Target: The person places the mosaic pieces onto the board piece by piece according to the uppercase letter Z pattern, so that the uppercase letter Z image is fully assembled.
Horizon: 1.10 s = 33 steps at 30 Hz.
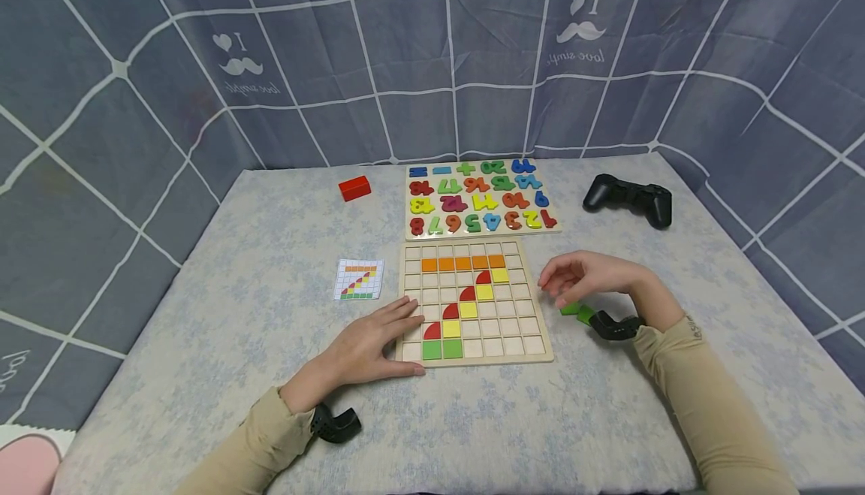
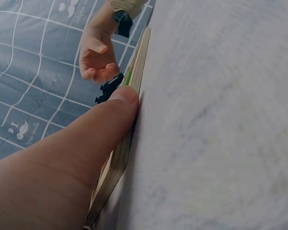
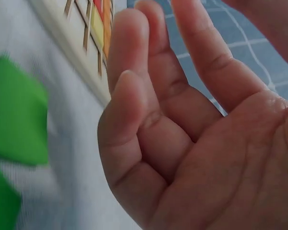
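Observation:
A wooden grid board (image 1: 510,327) holds a row of orange tiles (image 1: 462,264), a diagonal of red quarter-round (image 1: 450,312) and yellow square tiles (image 1: 468,309), and two green tiles (image 1: 452,348) at its bottom left. My left hand (image 1: 368,345) rests at the board's left side, fingers straight over the edge, with the thumb against the front edge. Just off the board's right side hovers my right hand (image 1: 595,273), fingers loosely bent and nothing between them. Beneath it, loose green tiles (image 1: 571,309) lie on the cloth; the right wrist view shows two green pieces (image 3: 19,112) beside the fingers.
A pattern card (image 1: 359,279) lies left of the board. Behind the board sits a number puzzle (image 1: 483,198) with coloured pieces. A red block (image 1: 354,188) is at the back left, and a black game controller (image 1: 628,198) at the back right. A grid-patterned curtain (image 1: 419,52) surrounds the table.

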Available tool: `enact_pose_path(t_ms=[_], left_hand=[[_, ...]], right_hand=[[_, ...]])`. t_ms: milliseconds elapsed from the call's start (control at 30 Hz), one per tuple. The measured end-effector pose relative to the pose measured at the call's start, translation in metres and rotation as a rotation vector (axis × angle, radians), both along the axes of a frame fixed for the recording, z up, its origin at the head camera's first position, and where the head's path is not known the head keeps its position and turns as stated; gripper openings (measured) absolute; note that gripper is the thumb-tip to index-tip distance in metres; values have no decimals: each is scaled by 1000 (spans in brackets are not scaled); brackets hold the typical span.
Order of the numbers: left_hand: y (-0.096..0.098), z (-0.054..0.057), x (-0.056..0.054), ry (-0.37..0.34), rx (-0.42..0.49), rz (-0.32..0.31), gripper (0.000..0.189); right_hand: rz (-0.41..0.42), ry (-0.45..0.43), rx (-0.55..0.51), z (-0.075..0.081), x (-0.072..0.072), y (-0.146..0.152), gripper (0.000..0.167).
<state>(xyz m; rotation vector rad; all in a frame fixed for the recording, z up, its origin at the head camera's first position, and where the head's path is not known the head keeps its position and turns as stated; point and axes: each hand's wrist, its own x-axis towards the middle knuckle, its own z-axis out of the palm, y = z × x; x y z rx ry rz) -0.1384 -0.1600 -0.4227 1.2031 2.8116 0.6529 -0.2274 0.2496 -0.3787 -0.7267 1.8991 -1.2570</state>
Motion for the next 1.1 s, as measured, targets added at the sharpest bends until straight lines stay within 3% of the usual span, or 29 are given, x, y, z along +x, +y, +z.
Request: enact_pose_path(t_ms=[667,1100], left_hand=[[0,0,0,2,-4,4,81],[0,1,1,5,1,-1,81]], right_hand=[[-69,-15,110,-15,-10,26,39],[-81,-12,141,-18,-9,28,42]])
